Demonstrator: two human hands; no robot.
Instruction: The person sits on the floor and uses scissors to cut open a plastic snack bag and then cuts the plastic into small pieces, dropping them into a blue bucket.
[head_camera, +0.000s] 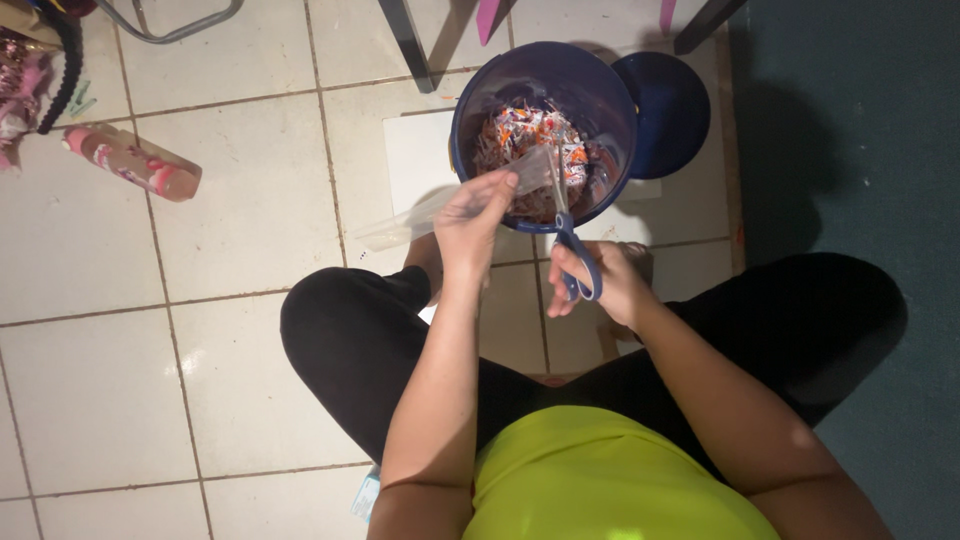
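Observation:
I sit on a tiled floor with a dark blue bucket (612, 110) in front of my knees. It holds several small colourful wrapped pieces (527, 132). My left hand (472, 215) pinches a clear plastic bag (410, 222) that stretches left over the floor and up toward the bucket's rim. My right hand (608, 285) grips blue-handled scissors (568, 235), their blades pointing up at the bag's end over the bucket.
The bucket's blue lid (668, 110) lies behind it on the right. White paper (418, 155) lies under the bucket. A pink patterned bottle (130, 162) lies on the tiles at left. Dark furniture legs (405, 40) stand behind. A teal rug (860, 130) covers the right side.

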